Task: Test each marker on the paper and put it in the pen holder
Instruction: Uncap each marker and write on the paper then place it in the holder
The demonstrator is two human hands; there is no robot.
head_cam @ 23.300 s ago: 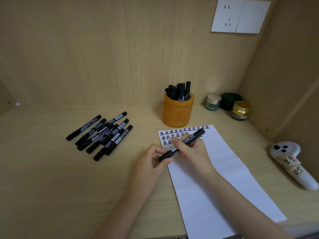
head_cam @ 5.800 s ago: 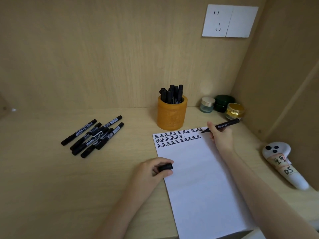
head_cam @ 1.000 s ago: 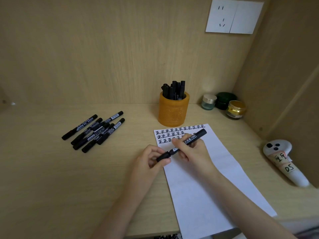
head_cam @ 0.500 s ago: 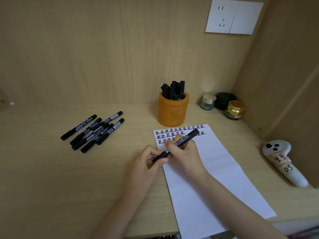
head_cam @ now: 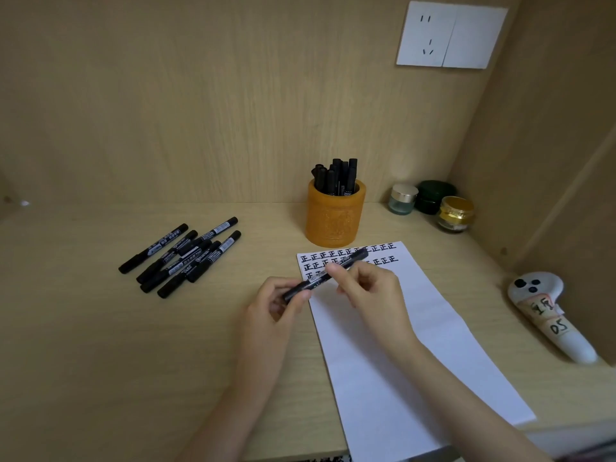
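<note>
Both left hand (head_cam: 270,306) and right hand (head_cam: 371,291) fingers pinch the marker (head_cam: 316,281) above the paper (head_cam: 400,361).

At the left of the worktop (head_cam: 100,345), a pile of loose markers (head_cam: 181,258); toward the back, the pen holder (head_cam: 335,221) with standing markers (head_cam: 336,176) in it, and three jars (head_cam: 433,195) to its right in the corner. Just before the pen holder, the paper (head_cam: 400,361), reaching to the near edge, with one marker (head_cam: 325,275) above its far left corner, pinched between left hand (head_cam: 270,308) and right hand (head_cam: 370,288). Far right, a controller (head_cam: 546,311) beside the side wall.
</note>
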